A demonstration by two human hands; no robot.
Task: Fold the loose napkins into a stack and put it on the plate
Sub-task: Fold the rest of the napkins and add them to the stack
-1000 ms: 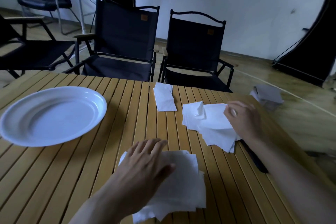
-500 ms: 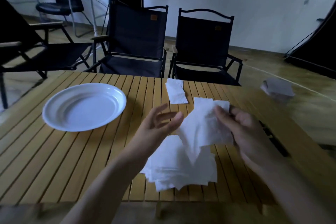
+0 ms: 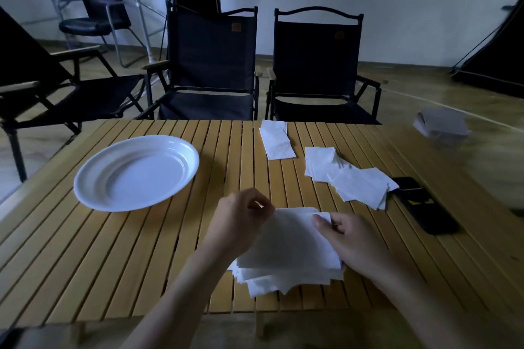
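A white napkin (image 3: 292,238) is held spread over a rough pile of napkins (image 3: 272,280) near the table's front edge. My left hand (image 3: 238,221) pinches its far left corner, and my right hand (image 3: 348,238) pinches its far right corner. A white plate (image 3: 93,193) sits bare on the left of the slatted wooden table (image 3: 141,263). Loose napkins (image 3: 351,181) lie in a heap on the right, and one folded napkin (image 3: 276,140) lies at the far middle.
A black phone (image 3: 422,207) lies by the table's right edge, partly under the loose heap. Two black folding chairs (image 3: 212,65) stand behind the table and another to the left. A grey packet (image 3: 442,125) sits on the floor at right.
My right hand took a napkin from the right heap and brought it over the near pile. My left hand rose off that pile and now pinches the napkin's other corner.
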